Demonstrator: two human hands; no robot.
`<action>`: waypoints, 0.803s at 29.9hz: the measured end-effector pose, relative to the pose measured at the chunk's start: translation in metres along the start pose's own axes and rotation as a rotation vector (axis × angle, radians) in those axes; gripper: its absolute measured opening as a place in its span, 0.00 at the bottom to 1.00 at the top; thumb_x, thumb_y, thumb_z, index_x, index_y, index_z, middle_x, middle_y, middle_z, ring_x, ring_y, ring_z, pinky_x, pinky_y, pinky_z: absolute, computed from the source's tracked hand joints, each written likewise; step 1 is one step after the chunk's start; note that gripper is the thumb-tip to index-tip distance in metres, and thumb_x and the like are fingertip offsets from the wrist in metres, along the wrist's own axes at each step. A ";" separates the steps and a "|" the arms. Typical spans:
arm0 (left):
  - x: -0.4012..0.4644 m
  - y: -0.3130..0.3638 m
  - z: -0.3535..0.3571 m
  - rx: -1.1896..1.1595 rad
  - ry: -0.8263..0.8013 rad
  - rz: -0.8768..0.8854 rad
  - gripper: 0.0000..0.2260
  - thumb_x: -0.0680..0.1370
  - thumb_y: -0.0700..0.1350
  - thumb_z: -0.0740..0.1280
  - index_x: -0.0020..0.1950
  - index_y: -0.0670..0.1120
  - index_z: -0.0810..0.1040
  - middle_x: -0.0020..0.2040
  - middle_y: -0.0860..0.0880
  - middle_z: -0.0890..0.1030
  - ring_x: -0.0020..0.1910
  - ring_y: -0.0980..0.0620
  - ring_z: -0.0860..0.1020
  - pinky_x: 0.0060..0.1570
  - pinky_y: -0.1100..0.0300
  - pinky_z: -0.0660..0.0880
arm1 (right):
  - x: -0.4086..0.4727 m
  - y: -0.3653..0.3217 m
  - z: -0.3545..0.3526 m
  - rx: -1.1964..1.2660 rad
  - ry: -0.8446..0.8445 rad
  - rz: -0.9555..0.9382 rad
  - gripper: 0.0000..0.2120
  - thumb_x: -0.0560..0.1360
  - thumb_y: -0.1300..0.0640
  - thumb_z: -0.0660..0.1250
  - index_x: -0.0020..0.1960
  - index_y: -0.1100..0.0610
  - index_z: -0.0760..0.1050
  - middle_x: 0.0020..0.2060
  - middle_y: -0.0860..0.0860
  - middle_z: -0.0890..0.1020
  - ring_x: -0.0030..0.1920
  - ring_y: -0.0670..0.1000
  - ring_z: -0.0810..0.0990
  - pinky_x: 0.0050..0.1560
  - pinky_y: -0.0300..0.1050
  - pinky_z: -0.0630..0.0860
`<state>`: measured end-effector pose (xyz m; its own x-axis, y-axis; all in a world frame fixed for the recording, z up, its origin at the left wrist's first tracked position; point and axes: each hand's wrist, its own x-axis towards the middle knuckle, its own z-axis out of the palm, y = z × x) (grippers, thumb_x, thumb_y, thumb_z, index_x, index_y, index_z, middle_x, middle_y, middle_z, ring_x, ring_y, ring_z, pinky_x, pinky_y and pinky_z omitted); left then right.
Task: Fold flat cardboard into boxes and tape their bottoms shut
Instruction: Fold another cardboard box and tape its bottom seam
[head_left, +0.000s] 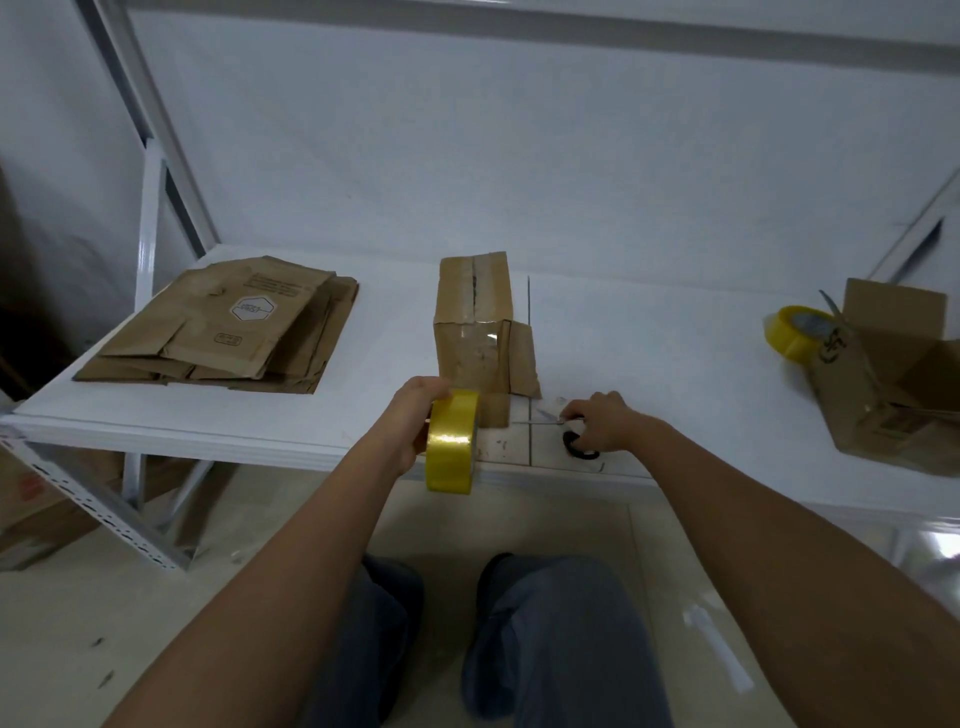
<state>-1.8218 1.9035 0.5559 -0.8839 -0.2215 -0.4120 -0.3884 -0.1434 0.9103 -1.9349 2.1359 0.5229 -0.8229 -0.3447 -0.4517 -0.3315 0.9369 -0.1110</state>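
Observation:
A folded brown cardboard box (474, 322) stands on the white table (649, 353), bottom up, with clear tape along its seam and down its near face. My left hand (413, 421) grips a yellow tape roll (452, 441) just in front of the box, at the table's near edge. My right hand (602, 422) lies on black-handled scissors (577, 448) to the right of the box, fingers curled over the handles; the blades point left. A stack of flat cardboard (223, 327) lies at the table's left.
A second yellow tape roll (797, 330) and an open cardboard box (893, 379) lying on its side sit at the far right. A white metal shelf frame (150, 156) rises at the back left. My knees are below the table edge.

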 end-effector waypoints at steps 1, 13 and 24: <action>0.000 0.000 -0.001 0.010 0.016 0.021 0.10 0.81 0.44 0.60 0.62 0.47 0.70 0.51 0.46 0.73 0.47 0.48 0.74 0.46 0.55 0.74 | -0.003 0.007 0.005 -0.014 0.006 0.056 0.29 0.76 0.51 0.65 0.74 0.52 0.60 0.67 0.59 0.66 0.67 0.59 0.62 0.64 0.49 0.64; 0.016 0.003 -0.031 0.120 -0.014 0.054 0.11 0.81 0.44 0.61 0.62 0.52 0.70 0.57 0.45 0.72 0.48 0.46 0.74 0.44 0.56 0.75 | 0.015 -0.072 -0.034 0.185 0.981 -0.382 0.19 0.80 0.51 0.54 0.63 0.61 0.74 0.60 0.56 0.78 0.61 0.58 0.74 0.56 0.51 0.71; 0.055 0.013 -0.036 0.153 -0.045 -0.018 0.09 0.79 0.47 0.64 0.59 0.52 0.73 0.54 0.46 0.75 0.50 0.46 0.76 0.47 0.55 0.76 | 0.088 -0.074 -0.031 -0.066 0.869 -0.570 0.21 0.81 0.51 0.50 0.70 0.54 0.70 0.64 0.55 0.76 0.65 0.56 0.73 0.62 0.52 0.72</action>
<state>-1.8665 1.8550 0.5435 -0.8857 -0.1759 -0.4297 -0.4369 0.0025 0.8995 -1.9977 2.0347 0.5190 -0.5764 -0.6830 0.4487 -0.7783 0.6261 -0.0470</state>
